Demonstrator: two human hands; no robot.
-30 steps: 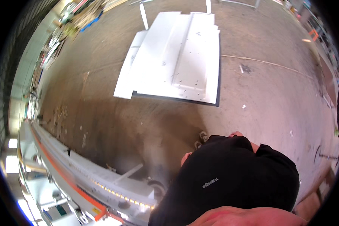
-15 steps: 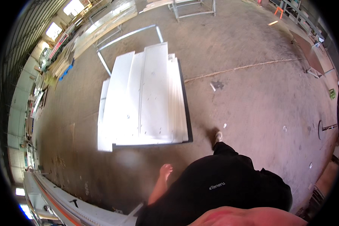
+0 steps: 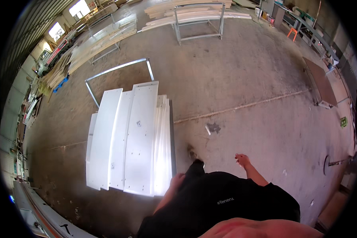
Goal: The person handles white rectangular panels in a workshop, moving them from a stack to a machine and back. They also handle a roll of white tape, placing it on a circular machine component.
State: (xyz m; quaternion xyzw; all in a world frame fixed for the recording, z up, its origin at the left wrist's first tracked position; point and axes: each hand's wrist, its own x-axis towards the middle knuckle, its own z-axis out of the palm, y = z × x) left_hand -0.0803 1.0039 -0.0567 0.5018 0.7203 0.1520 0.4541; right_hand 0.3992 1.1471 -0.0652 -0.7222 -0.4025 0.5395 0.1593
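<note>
The black shirt [image 3: 222, 202] fills the lower middle and hides most of both arms and the legs; only one shoe [image 3: 192, 152] shows beyond it, just right of the panels [image 3: 133, 139]. The left hand [image 3: 177, 180] hangs beside the panels' near right corner, close to it but not clearly touching; its fingers are small and partly covered by the shirt, so I cannot tell whether they are curled or apart, and nothing shows in it. The right hand [image 3: 242, 160] hangs well right of the panels, over bare floor [image 3: 246, 79], holding nothing, fingers loosely bent. The white panels lie flat in a stack, long axis running away from the person toward a bare metal frame [image 3: 119, 71] at their far end. What carries the stack is hidden beneath it. Further racks of boards [image 3: 194, 14] stand well beyond the frame.
</note>
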